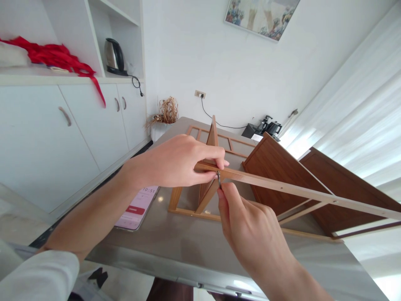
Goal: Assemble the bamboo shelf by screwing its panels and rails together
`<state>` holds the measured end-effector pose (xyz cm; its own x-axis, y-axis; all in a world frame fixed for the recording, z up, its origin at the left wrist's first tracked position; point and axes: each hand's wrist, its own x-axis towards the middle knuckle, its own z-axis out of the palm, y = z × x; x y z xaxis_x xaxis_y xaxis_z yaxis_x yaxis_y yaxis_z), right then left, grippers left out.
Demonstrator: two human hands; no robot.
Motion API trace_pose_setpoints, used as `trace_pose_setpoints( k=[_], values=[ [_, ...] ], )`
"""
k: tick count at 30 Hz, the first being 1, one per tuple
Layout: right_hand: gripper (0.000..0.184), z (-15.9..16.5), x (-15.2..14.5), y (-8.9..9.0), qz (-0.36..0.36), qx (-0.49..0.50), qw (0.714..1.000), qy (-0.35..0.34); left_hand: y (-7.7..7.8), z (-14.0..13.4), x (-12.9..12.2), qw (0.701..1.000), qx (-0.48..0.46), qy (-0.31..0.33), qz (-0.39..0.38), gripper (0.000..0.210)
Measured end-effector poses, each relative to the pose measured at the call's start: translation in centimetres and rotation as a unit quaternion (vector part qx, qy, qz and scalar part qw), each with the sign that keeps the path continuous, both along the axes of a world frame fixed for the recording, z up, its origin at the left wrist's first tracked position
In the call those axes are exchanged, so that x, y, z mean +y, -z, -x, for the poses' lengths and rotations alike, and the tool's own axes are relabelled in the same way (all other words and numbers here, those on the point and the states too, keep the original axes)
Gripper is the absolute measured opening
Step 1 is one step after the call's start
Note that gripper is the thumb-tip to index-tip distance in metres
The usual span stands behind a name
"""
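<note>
A light-brown wooden shelf frame lies on its side on the table, with a long rail (pixel 266 180) running along its top. My left hand (pixel 180 161) is closed round the near end of this rail, index finger over it and thumb along its front. The left thumb tip meets a small metal hex key (pixel 219 180), which stands at a hole in the rail. Below, my right hand (pixel 255 225) pinches the key's lower part between thumb and forefinger. Wide brown shelf panels (pixel 278 171) stand within the frame to the right. My fingers partly hide the key.
A phone (pixel 139 209) lies left of the frame on the grey table (pixel 188 242). Behind are a pot of dried leaves (pixel 167 113) and black appliances (pixel 266 127). White cabinets (pixel 90 121) hold a kettle (pixel 114 56) and red cloth (pixel 56 56). A curtain (pixel 354 96) hangs right.
</note>
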<state>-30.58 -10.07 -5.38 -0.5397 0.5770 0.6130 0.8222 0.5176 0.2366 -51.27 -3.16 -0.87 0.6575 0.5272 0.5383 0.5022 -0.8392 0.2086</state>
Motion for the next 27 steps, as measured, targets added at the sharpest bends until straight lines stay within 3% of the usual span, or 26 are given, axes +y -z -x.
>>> trace_pose_setpoints(
  k=[7,12,18,27],
  values=[
    [0.015,0.5,0.2,1.0,0.053,0.073,0.996,-0.027,0.0,0.1,0.2,1.0,0.009,0.006,0.017,0.014],
    [0.016,0.8,0.3,1.9,0.005,0.093,0.994,-0.052,-0.1,0.0,0.1,1.0,0.014,0.005,0.021,0.013],
    [0.021,0.4,0.6,1.5,-0.009,0.056,0.998,-0.029,-0.1,0.0,0.2,1.0,0.011,0.004,0.023,0.014],
    [0.016,-0.7,0.8,0.7,-0.024,0.002,0.999,-0.03,-0.1,0.0,0.0,1.0,0.01,-0.001,0.019,0.014]
  ],
)
